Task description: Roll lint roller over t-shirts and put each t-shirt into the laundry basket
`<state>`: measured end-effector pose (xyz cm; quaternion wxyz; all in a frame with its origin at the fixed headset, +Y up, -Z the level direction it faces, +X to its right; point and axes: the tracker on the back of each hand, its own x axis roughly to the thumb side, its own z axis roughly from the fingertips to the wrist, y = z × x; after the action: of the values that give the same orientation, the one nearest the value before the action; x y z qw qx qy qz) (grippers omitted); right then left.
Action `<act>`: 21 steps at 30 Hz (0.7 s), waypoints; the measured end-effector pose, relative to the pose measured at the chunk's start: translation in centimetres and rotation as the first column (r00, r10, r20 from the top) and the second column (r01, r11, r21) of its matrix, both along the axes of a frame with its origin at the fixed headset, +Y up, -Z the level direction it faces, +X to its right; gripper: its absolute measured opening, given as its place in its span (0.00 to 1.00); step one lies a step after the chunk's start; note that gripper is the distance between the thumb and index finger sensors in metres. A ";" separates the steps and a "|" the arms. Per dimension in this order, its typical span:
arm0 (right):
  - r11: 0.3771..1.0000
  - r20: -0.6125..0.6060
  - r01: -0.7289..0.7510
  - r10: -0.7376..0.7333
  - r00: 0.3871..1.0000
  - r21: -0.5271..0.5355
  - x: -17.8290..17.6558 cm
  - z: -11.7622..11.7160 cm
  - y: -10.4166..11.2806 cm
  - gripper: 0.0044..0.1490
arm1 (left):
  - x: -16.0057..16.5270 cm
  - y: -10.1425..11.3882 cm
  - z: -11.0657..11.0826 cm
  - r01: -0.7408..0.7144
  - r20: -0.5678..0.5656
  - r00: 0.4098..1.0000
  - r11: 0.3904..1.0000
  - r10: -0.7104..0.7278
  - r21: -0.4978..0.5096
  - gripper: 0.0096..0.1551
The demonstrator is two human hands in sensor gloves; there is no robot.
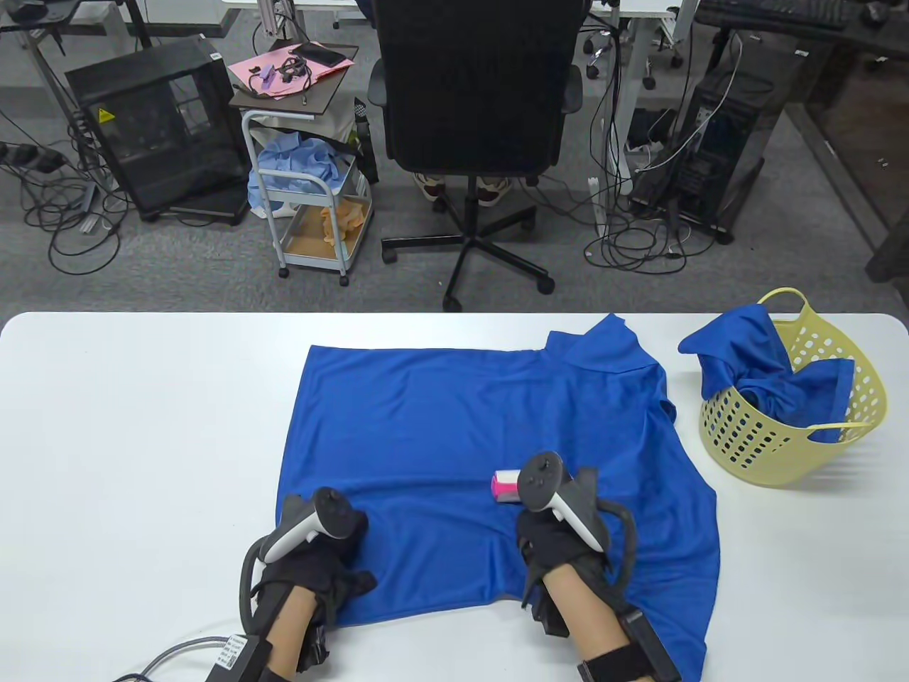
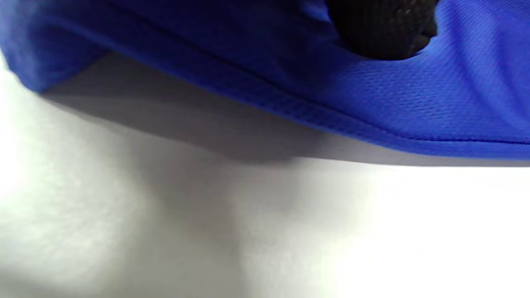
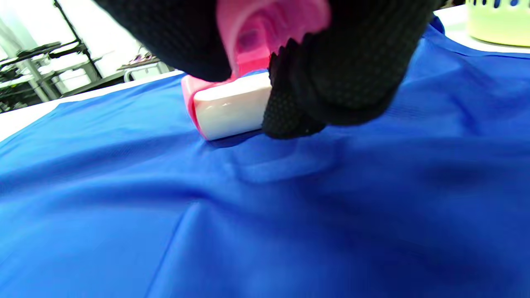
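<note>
While the blue t-shirt (image 1: 461,426) lies spread flat mid-worktop, hem toward the near edge, the right hand (image 1: 557,540) holds the lint roller (image 1: 505,486) down on it just left of the shirt's middle line. Roller's long axis runs across the shirt, so strokes go toward the far edge or back. Left hand (image 1: 323,550) rests on the near-left hem corner, pinning it; fingers mostly hidden under the tracker. Yellow laundry basket (image 1: 863,398) at the far-right corner, one blue shirt already in it; right hand is nearer.

Left wrist view: one gloved fingertip (image 2: 383,31) presses on the fabric by the hem; the rest of the fingers unreadable.

Right wrist view: fingers (image 3: 331,82) curled round the pink handle, white roll touching cloth.
</note>
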<state>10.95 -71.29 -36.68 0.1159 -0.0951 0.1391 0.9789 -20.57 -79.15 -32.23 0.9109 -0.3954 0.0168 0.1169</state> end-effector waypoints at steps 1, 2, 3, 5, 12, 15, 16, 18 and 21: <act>1.000 0.005 0.007 -0.007 1.000 -0.010 0.0 -1.3 -0.3 0.35 | 0.0 0.0 0.0 -0.005 0.000 1.000 1.000 0.005 -0.002 0.52; 1.000 0.021 0.020 -0.020 1.000 -0.007 0.0 -3.1 -0.8 0.35 | 0.0 0.0 0.0 -0.008 0.002 1.000 1.000 0.008 -0.005 0.52; 1.000 0.045 0.027 -0.028 0.999 0.011 0.0 -5.1 -1.2 0.36 | 0.0 0.0 0.1 -0.010 0.008 1.000 1.000 0.010 -0.008 0.52; 0.998 0.094 0.046 -0.048 0.994 0.031 0.0 -8.3 -1.8 0.36 | -0.1 0.0 0.2 -0.017 0.014 1.000 1.000 0.017 -0.011 0.52; 0.999 0.184 -0.008 0.000 0.983 0.042 -0.4 -15.6 -3.0 0.38 | -0.1 0.0 0.2 -0.025 0.023 0.999 0.999 0.026 -0.022 0.52; 0.994 0.168 -0.003 -0.016 0.986 0.113 0.5 -15.5 -2.5 0.37 | -0.1 -0.1 0.2 -0.029 0.024 0.999 0.999 0.030 -0.025 0.52; 0.988 0.157 0.029 -0.053 0.986 0.154 1.0 -14.9 -1.8 0.36 | -0.1 0.0 0.3 -0.031 0.024 0.999 0.999 0.031 -0.027 0.52; 0.977 0.136 0.073 -0.102 0.986 0.200 2.0 -13.2 0.2 0.33 | -0.1 0.0 0.3 -0.028 0.024 0.999 0.999 0.029 -0.027 0.52; 0.992 0.080 0.099 -0.105 0.991 0.074 3.9 -9.1 4.1 0.29 | -0.1 0.0 0.3 -0.032 0.022 0.999 0.999 0.032 -0.026 0.52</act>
<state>14.89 -67.23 -45.75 0.1749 -0.1245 0.1047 0.9710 -20.69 -79.18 -31.95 0.9038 -0.4087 0.0016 0.1268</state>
